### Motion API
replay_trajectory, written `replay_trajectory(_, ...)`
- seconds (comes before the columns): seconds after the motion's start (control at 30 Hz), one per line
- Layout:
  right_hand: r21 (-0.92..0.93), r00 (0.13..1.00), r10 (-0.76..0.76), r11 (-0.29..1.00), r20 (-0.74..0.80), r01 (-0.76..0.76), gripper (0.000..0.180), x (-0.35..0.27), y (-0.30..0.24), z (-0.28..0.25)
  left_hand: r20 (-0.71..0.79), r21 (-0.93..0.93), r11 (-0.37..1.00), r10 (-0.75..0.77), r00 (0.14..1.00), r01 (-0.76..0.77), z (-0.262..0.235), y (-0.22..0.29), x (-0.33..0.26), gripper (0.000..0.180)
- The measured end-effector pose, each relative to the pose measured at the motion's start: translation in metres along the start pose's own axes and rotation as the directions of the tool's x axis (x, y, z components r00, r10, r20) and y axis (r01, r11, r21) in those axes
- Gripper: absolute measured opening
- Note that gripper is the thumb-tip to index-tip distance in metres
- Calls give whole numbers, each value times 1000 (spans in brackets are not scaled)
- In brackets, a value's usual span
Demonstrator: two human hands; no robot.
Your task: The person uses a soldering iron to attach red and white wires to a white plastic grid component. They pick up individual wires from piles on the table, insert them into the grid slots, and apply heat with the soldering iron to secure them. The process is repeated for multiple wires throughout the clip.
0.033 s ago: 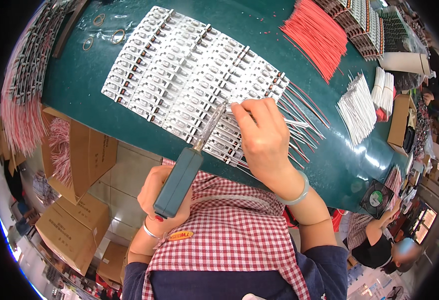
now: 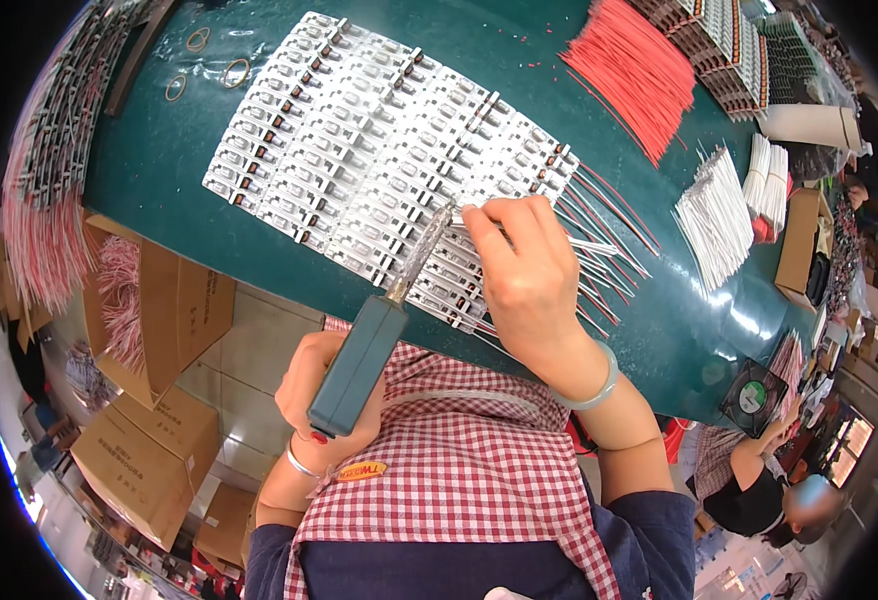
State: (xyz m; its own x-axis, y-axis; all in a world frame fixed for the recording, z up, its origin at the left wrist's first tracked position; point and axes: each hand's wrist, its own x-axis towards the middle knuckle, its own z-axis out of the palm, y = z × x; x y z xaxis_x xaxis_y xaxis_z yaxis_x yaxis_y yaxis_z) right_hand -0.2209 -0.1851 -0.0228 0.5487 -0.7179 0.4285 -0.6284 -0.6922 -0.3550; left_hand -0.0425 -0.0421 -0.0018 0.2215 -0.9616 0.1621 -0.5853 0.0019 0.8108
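My left hand grips the teal handle of a soldering iron. Its metal tip rests on a panel of white strip circuit boards lying on the green table. My right hand, with a pale bracelet at the wrist, pinches a thin wire against the panel right beside the tip. Red and white wires stick out from the panel's right edge, past my right hand.
A pile of red wires and bundles of white wires lie at the right. Rubber bands sit at the far left. Cardboard boxes stand on the floor. Another person works at lower right near a small fan.
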Motion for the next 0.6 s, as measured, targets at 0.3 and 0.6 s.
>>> replay_trajectory(0.3,-1,1000,1,1000,1,-1,28,0,1,0,-11,45,999,8,1000,-7,-4,3,0,26)
replay_trajectory(0.6,33,999,29,999,15,-30,31,0,0,-3,-62,60,998,-13,998,17,-4,1,-2,24)
